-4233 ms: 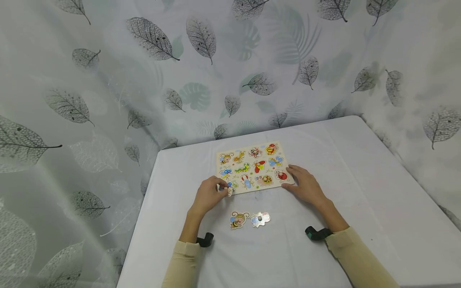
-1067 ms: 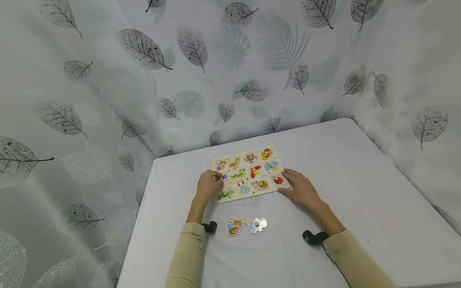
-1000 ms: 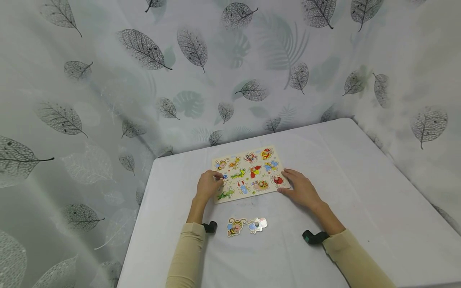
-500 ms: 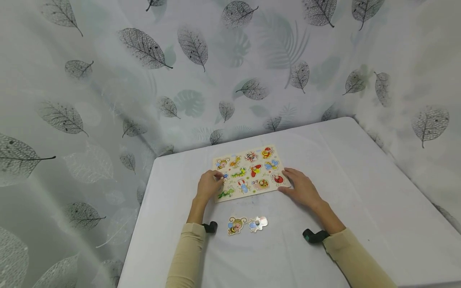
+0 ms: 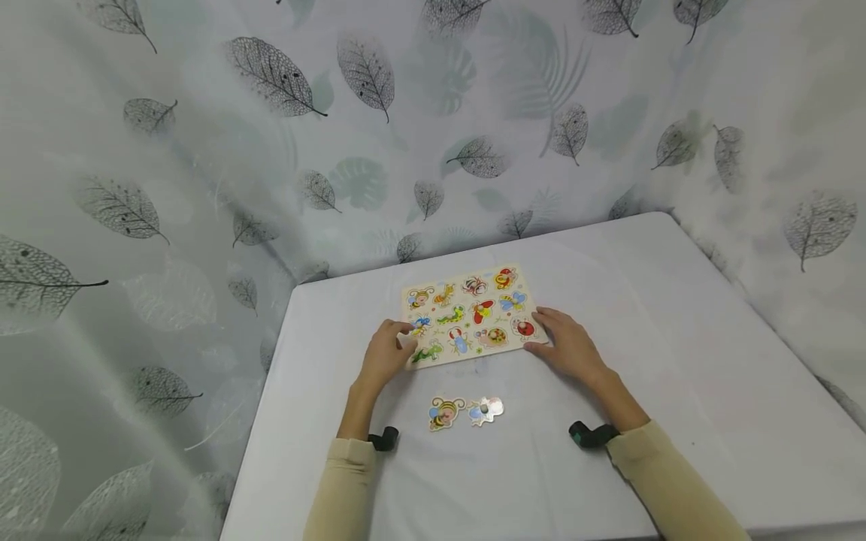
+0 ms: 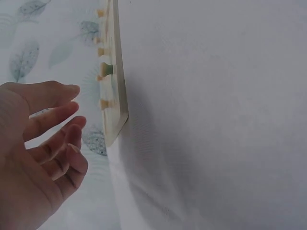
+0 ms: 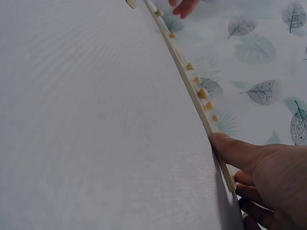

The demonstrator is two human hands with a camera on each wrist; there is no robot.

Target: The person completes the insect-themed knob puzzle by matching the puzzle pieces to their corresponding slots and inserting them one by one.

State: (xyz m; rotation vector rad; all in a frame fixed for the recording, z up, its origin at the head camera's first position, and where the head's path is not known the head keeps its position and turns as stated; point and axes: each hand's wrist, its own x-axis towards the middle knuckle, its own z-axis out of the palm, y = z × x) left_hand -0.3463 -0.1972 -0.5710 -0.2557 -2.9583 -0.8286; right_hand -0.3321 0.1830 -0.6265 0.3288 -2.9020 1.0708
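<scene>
A wooden peg puzzle board (image 5: 467, 357) with rows of colourful insect pieces lies on the table in the head view. My left hand (image 5: 384, 357) hovers at its left edge, fingers loosely bent and thumb apart, holding nothing. Beside those fingertips is a blue insect piece (image 5: 421, 324) in the board, with a green insect piece (image 5: 428, 352) below it. My right hand (image 5: 571, 349) grips the board's near right corner, thumb on the front edge. In the right wrist view the thumb (image 7: 230, 146) presses the board's edge, with the fingers partly hidden round the corner.
Two loose pieces lie on the white-covered table (image 5: 528, 481) in front of the board: a bee piece (image 5: 444, 413) and a shiny, glare-covered piece (image 5: 485, 410) with a knob. A leaf-patterned curtain (image 5: 419, 135) stands behind and to the sides.
My left hand, earlier pinching a piece at the board's lower left and then over the blue insect spot, has let go and drawn back slightly leftward. My right hand keeps its place.
</scene>
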